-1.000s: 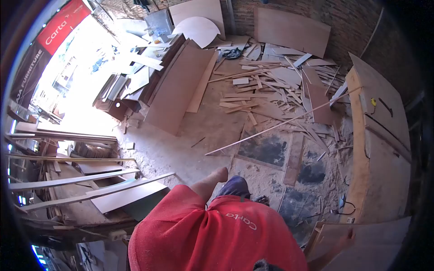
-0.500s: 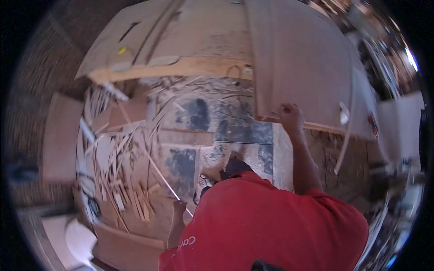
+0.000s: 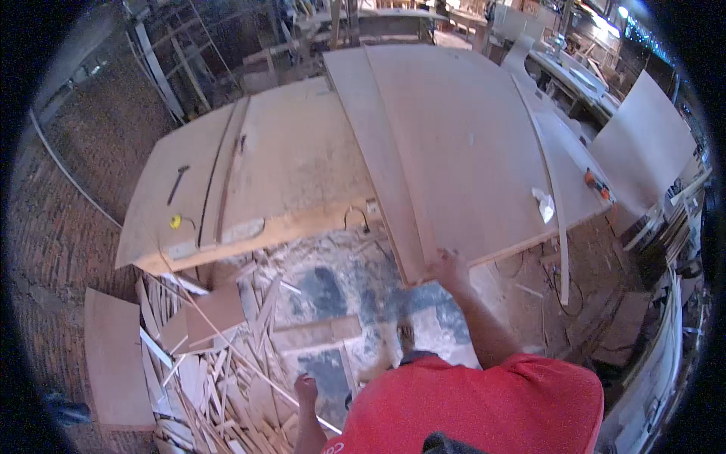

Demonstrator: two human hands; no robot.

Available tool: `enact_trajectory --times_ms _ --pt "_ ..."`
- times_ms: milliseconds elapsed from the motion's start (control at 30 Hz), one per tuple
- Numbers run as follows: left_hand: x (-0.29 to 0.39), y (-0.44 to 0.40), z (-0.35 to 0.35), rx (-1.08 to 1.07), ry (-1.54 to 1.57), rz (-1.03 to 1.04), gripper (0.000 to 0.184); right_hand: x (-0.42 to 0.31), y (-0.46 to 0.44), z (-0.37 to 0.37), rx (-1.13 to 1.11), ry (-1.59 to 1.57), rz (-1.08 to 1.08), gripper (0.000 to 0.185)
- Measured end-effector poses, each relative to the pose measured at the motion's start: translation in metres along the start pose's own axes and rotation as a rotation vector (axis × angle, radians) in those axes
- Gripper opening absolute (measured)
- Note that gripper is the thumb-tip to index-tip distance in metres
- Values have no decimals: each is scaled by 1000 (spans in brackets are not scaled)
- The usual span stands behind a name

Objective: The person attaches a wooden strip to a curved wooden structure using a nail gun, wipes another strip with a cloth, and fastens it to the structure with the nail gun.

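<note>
My right hand [image 3: 448,268] is at the near edge of a large brown wooden panel [image 3: 476,144], its fingers curled over the edge beside the panel's left corner. A long flat wooden strip [image 3: 401,151] lies on that panel and ends close to these fingers. My left hand [image 3: 306,388] hangs low over the floor with its fingers curled in, and nothing shows in it. A long thin pale strip [image 3: 249,363] passes behind the left wrist, apart from the fingers as far as I can see.
A lighter board [image 3: 295,151] on the left carries a hammer [image 3: 178,185] and a yellow tape measure [image 3: 176,222]. An orange power tool [image 3: 597,184] and a narrow curved strip [image 3: 546,166] lie at the right. Wood offcuts [image 3: 219,378] litter the floor at left.
The view has tilted up, so the panels and both hands sit lower in the picture and more of the workshop shows behind. My right hand stays at the panel's near edge.
</note>
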State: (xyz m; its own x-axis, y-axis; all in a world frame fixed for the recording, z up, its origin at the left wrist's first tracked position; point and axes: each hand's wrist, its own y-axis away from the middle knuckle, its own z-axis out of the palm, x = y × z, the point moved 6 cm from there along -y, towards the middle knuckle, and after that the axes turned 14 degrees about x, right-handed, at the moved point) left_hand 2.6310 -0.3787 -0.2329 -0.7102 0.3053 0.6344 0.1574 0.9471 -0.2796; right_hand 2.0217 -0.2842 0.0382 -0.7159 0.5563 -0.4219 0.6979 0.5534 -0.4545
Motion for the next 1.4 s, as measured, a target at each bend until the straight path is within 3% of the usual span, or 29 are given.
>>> enact_trajectory --times_ms 67,167,200,300,367,500,567,600,667,733,867,933,1067,1133,1200,1233,1300,1400 --pt "43 -12 14 6 31 -229 32 -11 -24 13 -115 82 137 62" --pt "106 -41 34 117 129 -101 32 -29 -57 24 -134 149 147 76" --pt "115 -51 47 11 182 -341 31 -30 -67 26 -126 135 132 76" --pt "186 -86 51 58 280 -353 31 -17 -90 43 -201 49 180 82" --pt "228 -109 49 87 216 -296 30 -5 -101 65 -240 -3 91 72" --pt "283 -149 66 115 385 -308 27 28 -94 90 -411 -98 109 54" --pt "300 -168 75 115 454 -266 26 20 -73 87 -602 -630 332 37" --pt "306 -182 83 58 451 -211 31 14 -65 79 -596 -627 338 37" --pt "333 -206 88 -15 450 -142 35 -3 -28 72 -805 -826 669 33" --pt "366 -227 92 -183 396 -200 52 -15 6 68 -852 -929 743 33" --pt "395 -248 121 -286 346 -108 64 -61 83 61 -975 -1057 825 34" --pt "390 -244 138 -370 281 -209 76 -82 123 62 -964 -1048 837 35" --pt "391 -211 122 -276 156 -22 78 -135 177 31 -1106 -772 543 43" --pt "411 -185 72 -221 53 93 62 -152 195 18 -1179 -638 429 46" --pt "376 -166 72 -254 45 58 53 -174 215 9 -1162 -519 -165 58" --pt "357 -151 67 -290 31 25 45 -173 220 6 -1176 -518 -163 58" --pt "322 -119 38 -259 58 45 48 -159 218 5 -1207 -395 -254 67" --pt "276 -63 -24 -308 44 47 54 -117 175 19 -948 -443 -64 65"
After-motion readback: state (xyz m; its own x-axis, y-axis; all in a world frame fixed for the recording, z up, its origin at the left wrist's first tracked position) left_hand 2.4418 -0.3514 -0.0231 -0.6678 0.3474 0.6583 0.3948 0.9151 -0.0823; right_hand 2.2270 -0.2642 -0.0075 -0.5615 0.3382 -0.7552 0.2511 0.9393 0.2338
